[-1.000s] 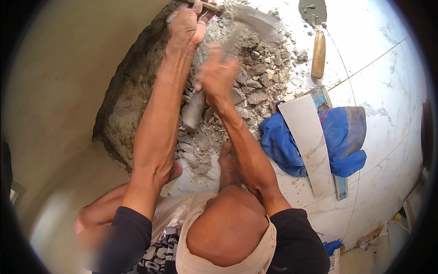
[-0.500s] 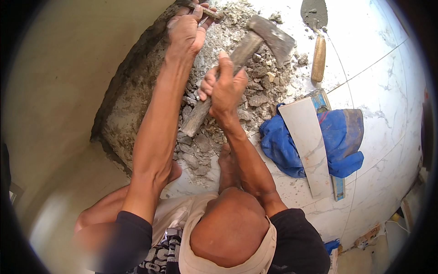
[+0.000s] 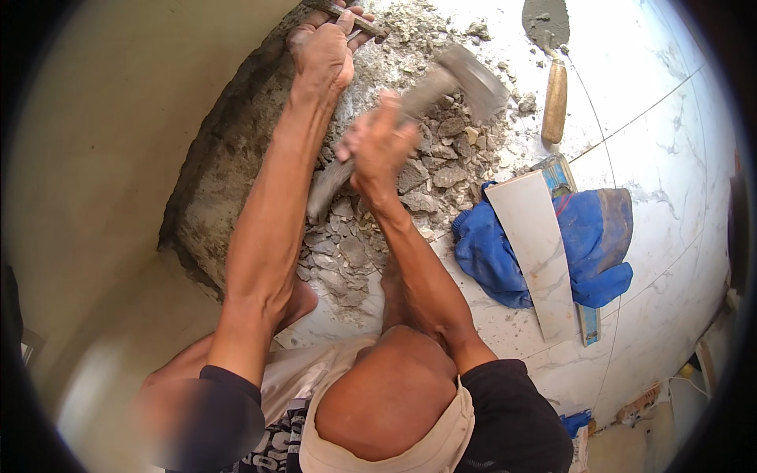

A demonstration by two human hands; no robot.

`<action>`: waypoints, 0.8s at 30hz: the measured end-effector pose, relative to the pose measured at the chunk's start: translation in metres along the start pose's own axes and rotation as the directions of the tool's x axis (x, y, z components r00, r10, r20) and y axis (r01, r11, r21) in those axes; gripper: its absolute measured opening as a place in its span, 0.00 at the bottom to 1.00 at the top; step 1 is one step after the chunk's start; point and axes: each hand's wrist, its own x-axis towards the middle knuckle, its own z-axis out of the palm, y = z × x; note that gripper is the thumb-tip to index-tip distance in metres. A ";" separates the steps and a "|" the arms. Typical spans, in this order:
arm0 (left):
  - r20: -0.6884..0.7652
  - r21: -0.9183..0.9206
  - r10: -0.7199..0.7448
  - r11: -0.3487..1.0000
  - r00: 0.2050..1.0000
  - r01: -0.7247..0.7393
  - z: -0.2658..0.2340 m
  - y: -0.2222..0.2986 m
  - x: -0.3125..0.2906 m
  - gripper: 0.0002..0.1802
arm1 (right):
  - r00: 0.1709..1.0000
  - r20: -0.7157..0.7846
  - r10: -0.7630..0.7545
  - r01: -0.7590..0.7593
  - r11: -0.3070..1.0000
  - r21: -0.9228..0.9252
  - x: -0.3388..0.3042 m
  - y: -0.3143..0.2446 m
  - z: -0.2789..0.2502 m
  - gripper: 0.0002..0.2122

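My left hand (image 3: 323, 54), at the top beside the broken wall edge, is closed around a metal chisel (image 3: 369, 27). The chisel's end points right, toward the rubble; the rest is partly hidden by my fingers. Lower and to the right, my right hand (image 3: 382, 150) grips the wooden handle of an axe (image 3: 473, 82). Motion smears the axe and my right fingers. Its wide metal head is raised over broken grey chunks of rubble (image 3: 449, 175), to the right of the chisel.
At the upper right lies a trowel (image 3: 555, 102) with mortar on its blade. A strip of white tile (image 3: 536, 252) rests across a blue cloth (image 3: 595, 236) and a blue level (image 3: 588, 325). The wall (image 3: 102, 150) rises on the left. My bare feet are close to the rubble.
The axe has shifted slightly and is now blurred by motion, along with my right hand. My left hand keeps the chisel at nearly the same spot.
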 end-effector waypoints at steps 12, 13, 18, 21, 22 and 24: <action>0.006 -0.041 0.003 0.999 1.000 -0.003 0.002 0.006 0.000 0.15 | 0.998 0.050 0.045 -0.046 0.999 0.028 0.004 0.001 -0.004 0.15; -0.014 -0.037 -0.017 0.999 1.000 0.016 0.003 0.006 0.000 0.15 | 0.975 0.116 0.188 -0.185 0.982 -0.035 0.003 -0.005 0.000 0.16; -0.032 -0.074 -0.053 0.996 0.998 0.051 0.008 0.017 -0.006 0.17 | 0.959 -0.002 -0.282 0.282 0.959 -0.003 -0.006 -0.029 -0.023 0.18; -0.039 -0.144 -0.063 0.988 0.997 0.057 0.011 0.013 -0.004 0.18 | 0.951 -0.110 -0.288 0.298 0.950 0.089 0.003 -0.012 -0.011 0.17; -0.074 -0.167 -0.070 0.984 0.995 0.056 0.010 0.012 -0.004 0.18 | 0.988 0.058 -0.145 0.152 0.976 -0.155 -0.002 -0.008 -0.008 0.17; -0.062 -0.215 -0.101 0.973 0.993 0.086 0.003 0.016 0.001 0.17 | 0.989 0.107 0.101 -0.086 0.987 -0.137 0.002 -0.022 -0.010 0.17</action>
